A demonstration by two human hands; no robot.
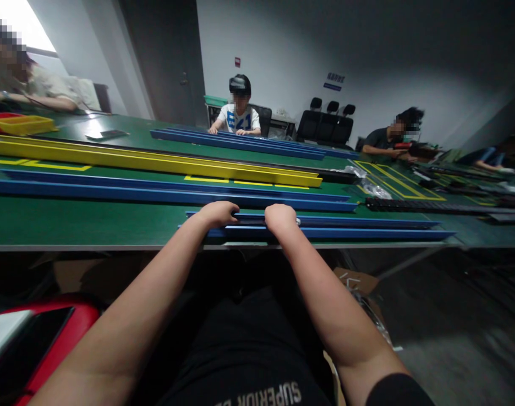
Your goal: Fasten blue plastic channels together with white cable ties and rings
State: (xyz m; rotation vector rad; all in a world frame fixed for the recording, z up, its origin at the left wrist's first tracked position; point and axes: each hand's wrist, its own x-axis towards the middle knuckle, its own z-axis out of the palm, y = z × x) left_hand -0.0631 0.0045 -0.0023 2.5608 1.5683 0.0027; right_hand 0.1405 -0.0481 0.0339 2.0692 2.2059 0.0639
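In front of me, a long blue channel (367,232) lies along the near edge of the green table, with a blue rail (388,223) just behind it. My left hand (218,213) curls over the left part of this pair, its thumb toward the right. A short way to the right, my right hand (282,219) is closed in a fist over the same pair. Between the hands shows a dark strip inside the channel. A small whitish bit sits beside the right hand. My fingertips are hidden, so what they grip is unclear.
Beyond lie more blue channels (168,194), long yellow channels (156,162) and a dark strip (409,205). Another blue stack (240,144) lies before a person (239,115) across the table. A yellow tray (25,124) stands far left. A red seat (67,332) with a phone is lower left.
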